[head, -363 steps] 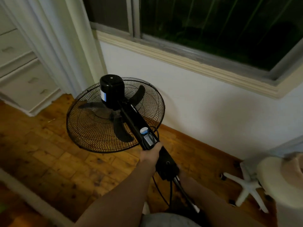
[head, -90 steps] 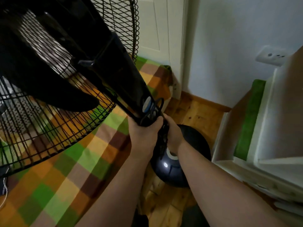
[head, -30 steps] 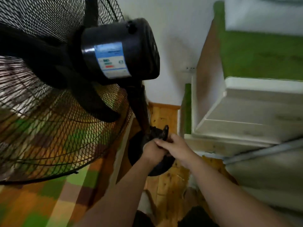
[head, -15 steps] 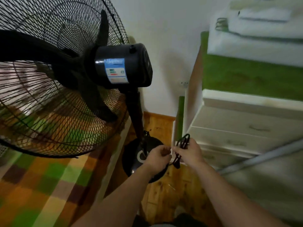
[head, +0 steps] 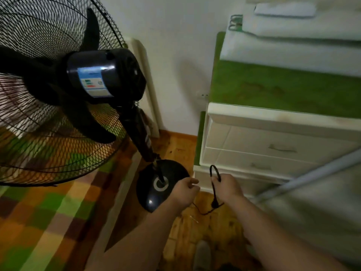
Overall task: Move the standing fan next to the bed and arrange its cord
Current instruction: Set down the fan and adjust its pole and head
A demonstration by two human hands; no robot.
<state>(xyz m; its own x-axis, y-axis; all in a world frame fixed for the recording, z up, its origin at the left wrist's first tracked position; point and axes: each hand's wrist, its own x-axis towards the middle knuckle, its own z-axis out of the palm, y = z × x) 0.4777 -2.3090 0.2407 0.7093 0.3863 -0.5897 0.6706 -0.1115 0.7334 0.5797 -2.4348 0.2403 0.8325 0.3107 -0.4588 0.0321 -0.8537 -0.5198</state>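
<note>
Black and upright, the fan (head: 105,79) is standing just ahead and to the left of the hands, its round base (head: 154,190) sitting on the wooden floor (head: 183,147) between the bed (head: 45,218) and the drawers (head: 273,147). Its wire cage is hanging over the checked bedcover on the left, and the pole is slanting down from the motor to the base.

The right hand (head: 227,187) is gripping the cord (head: 214,184), fingers wrapped around it; a loop of it is poking up above the knuckles, and the rest is dangling down below the hand toward the floor, where the plug end seems to be hanging. A thinner stretch is curving from there back under the left hand (head: 184,193). That hand is curled in a loose fist just beside the rim of the base, thumb and forefinger pinched together, but I cannot tell whether it is pinching the cord or nothing at all. The two hands are being held a little apart, level with each other, with floor showing between them.

Just beyond the right hand, the white drawers are standing close, with a green mat lying on top and pale folded cloth stacked further back. A foot is showing on the floor below the forearms.
</note>
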